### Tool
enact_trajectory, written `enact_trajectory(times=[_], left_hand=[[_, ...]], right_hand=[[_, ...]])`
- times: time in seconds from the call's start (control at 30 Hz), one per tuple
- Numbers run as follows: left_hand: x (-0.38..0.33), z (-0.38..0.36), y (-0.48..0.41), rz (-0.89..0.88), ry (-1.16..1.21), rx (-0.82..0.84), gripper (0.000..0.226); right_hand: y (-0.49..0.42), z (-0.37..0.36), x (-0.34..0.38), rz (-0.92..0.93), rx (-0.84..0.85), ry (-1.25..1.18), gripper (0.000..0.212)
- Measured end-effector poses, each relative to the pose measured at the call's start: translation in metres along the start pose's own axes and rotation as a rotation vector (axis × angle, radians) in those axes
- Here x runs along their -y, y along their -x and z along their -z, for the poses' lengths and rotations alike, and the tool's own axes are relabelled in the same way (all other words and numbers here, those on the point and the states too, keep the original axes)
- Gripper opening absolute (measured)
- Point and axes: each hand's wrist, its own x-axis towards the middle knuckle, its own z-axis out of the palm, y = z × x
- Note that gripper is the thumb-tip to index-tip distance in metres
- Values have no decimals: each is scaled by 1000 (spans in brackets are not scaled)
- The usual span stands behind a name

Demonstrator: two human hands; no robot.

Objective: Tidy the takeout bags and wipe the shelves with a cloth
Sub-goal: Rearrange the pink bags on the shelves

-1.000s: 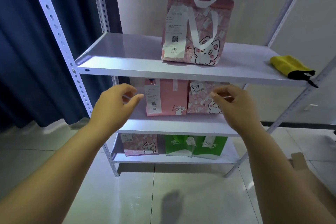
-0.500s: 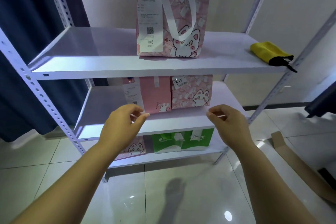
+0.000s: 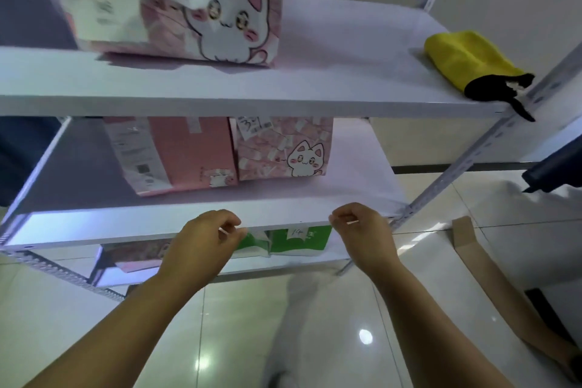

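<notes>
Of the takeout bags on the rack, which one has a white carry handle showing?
The large pink cat bag on the top shelf; the others, lower down, show none.

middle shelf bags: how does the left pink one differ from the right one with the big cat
The left pink bag has a plain front with a small cat low down; the right pink bag is patterned all over, with a larger cat. The left one carries a long white receipt; the right one only a small handwritten tag near its top. Both stand upright, side by side on the middle shelf.
</notes>
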Motion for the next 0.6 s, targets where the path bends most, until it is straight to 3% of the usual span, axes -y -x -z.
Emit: enact_trajectory(times=[0.1,0.33,0.5,0.6], left_hand=[[-2,-35,-26,35,22,19,17],[15,-85,-80,55,55,-30,40],[27,-99,-125,56,-51,-72,66],[33,-103,-148,47,-148,-80,81]], right_hand=[[-38,-7,-30,-33,56,34,3],[-129,-40,-61,-13,24,64,41],[-190,-70,-62,-54,-25,93,62],[-216,-83,-60,-135,-11,42,60]])
